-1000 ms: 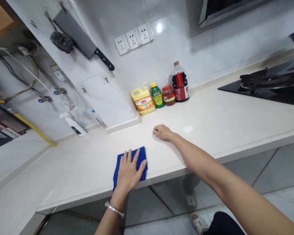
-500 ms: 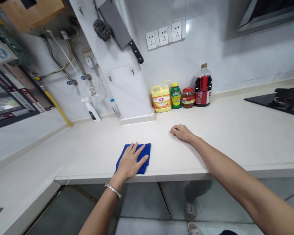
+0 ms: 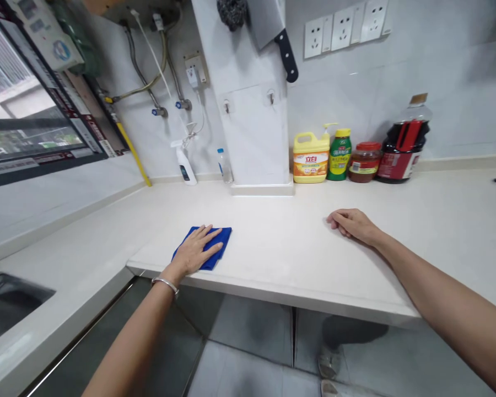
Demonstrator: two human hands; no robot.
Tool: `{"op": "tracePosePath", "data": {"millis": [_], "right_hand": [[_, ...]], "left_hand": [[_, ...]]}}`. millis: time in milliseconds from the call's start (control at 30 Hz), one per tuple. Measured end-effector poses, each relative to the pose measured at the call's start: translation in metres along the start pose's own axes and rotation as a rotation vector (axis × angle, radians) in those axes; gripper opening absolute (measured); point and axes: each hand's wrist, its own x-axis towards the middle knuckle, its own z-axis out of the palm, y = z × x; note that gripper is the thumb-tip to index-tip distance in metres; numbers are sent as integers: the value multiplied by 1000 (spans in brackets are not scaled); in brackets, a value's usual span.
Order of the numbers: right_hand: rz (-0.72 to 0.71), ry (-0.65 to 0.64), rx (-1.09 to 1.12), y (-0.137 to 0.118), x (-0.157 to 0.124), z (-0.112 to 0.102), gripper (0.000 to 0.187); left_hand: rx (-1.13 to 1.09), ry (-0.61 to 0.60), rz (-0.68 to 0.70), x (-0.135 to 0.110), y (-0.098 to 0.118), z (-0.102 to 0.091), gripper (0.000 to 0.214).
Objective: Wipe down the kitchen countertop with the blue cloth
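Observation:
My left hand [image 3: 195,249] lies flat with spread fingers on a folded blue cloth [image 3: 221,242], near the front edge of the white countertop [image 3: 268,242]. The palm covers part of the cloth, and a silver bangle [image 3: 166,285] circles that wrist. My right hand [image 3: 352,225] rests on the countertop further right with its fingers curled in, and nothing shows in it. Behind that hand stand a yellow detergent jug [image 3: 310,160], a green bottle [image 3: 339,157], a red-lidded jar [image 3: 364,163] and a large dark sauce bottle [image 3: 402,144].
A sink [image 3: 12,303] is set into the counter at the left. Against the back wall stand a white spray bottle [image 3: 185,165] and a small clear bottle [image 3: 224,167]. A cleaver [image 3: 287,55] and a steel scrubber [image 3: 232,12] hang on the pillar [image 3: 256,138].
My left hand and the blue cloth have slid left along the counter toward the inner corner. The view has turned left, showing the sink. My right hand stays at about the same spot.

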Motion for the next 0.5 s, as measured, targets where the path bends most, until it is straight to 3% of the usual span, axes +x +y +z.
{"op": "tracePosePath", "data": {"millis": [267, 500], "right_hand": [[56, -1, 33, 0, 0, -2, 32], [62, 18, 13, 3, 1, -3, 33]], "left_hand": [[-85, 15, -53, -10, -51, -13, 84], [-11, -7, -141, -18, -96, -21, 73]]}}
